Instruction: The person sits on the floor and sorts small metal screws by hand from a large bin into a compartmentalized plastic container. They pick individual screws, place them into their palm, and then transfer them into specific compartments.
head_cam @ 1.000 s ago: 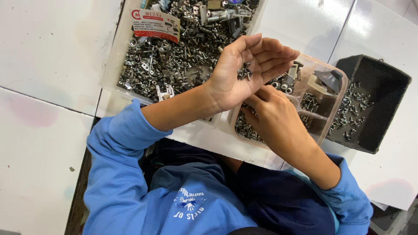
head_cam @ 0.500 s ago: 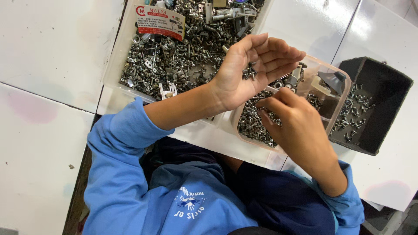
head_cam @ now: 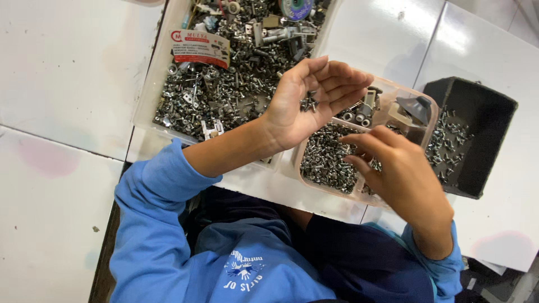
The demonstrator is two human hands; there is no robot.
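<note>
My left hand (head_cam: 292,115) is held palm up above the table, fingers slightly curled, with a few small dark screws (head_cam: 307,102) lying in the palm. My right hand (head_cam: 401,177) hovers lower right, fingers bunched and pointing down-left over a clear plastic compartment box (head_cam: 337,194). That box holds a heap of small silver screws (head_cam: 325,160). Whether the right fingertips pinch a screw is hidden. Both arms wear blue sleeves.
A large clear tray (head_cam: 147,109) full of mixed screws and metal parts, with a red and white card (head_cam: 199,47) on top, lies behind my left hand. A black bin (head_cam: 483,134) with some screws stands at right. The surface is white panels.
My right hand has drawn away from my left palm and dropped down to the right, over the screw box. My left hand stays raised, palm up.
</note>
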